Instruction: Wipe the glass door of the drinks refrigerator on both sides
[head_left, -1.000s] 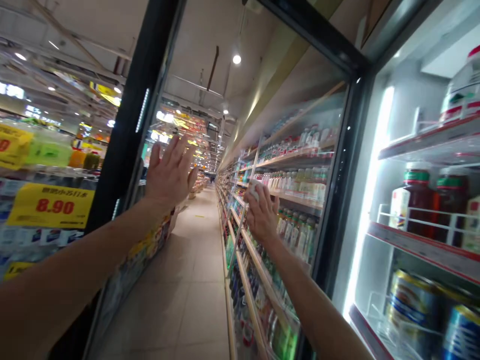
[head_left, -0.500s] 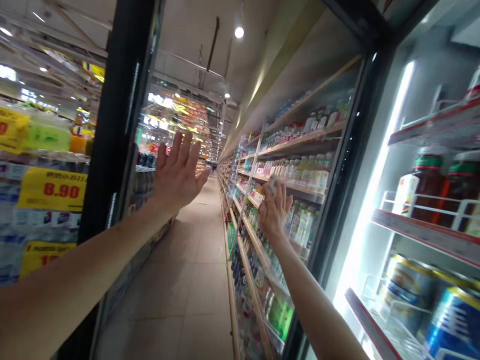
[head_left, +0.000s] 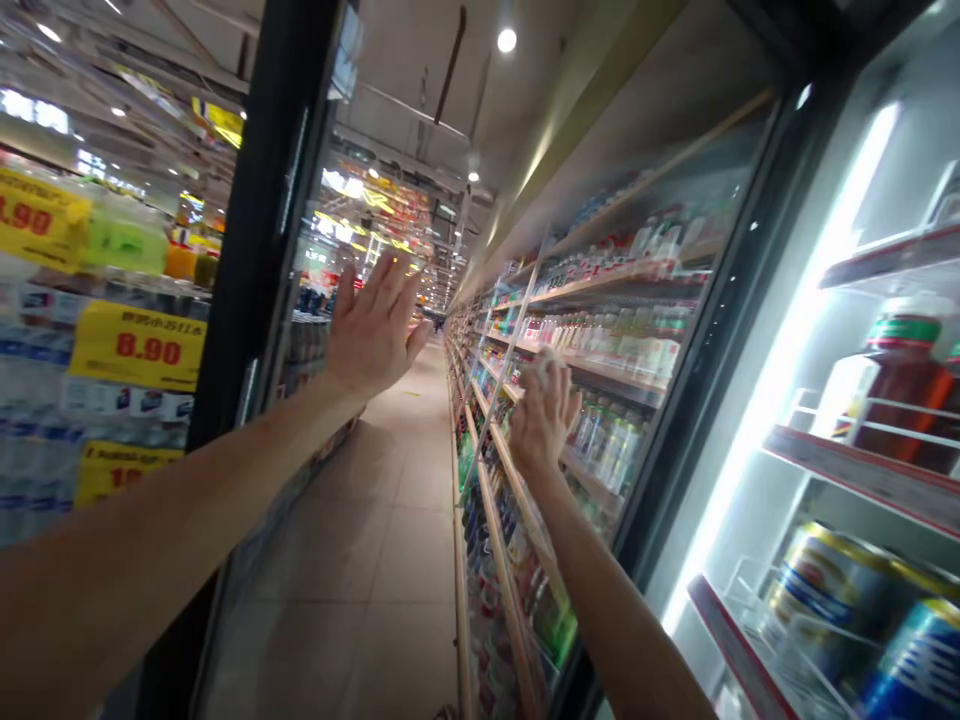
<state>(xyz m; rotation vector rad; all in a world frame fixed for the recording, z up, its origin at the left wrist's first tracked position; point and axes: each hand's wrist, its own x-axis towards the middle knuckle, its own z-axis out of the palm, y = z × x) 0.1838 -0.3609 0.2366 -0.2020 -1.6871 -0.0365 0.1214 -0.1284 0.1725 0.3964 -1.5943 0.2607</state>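
Note:
A tall glass door [head_left: 259, 250] with a black frame stands open in front of me. My left hand [head_left: 375, 335] rests flat on the pane towards its left side, fingers spread and holding nothing. Lower down and further right, my right hand [head_left: 536, 425] presses a crumpled whitish cloth [head_left: 547, 360] to the glass. Its fingers lie over the cloth, which is partly hidden and blurred. Both arms reach forward from the bottom corners of the view.
On the right is a lit cooler with cans [head_left: 814, 580] and a dark red bottle [head_left: 904, 380] on wire-fronted shelves [head_left: 862, 470]. Through the pane show an aisle floor [head_left: 375, 540] and long drink shelves [head_left: 600, 365]. Packs with yellow price signs [head_left: 139, 345] are stacked at left.
My view has swung slightly, so the surroundings sit further right. My right hand with the cloth has shifted a little left across the pane. The left hand stays flat on the glass.

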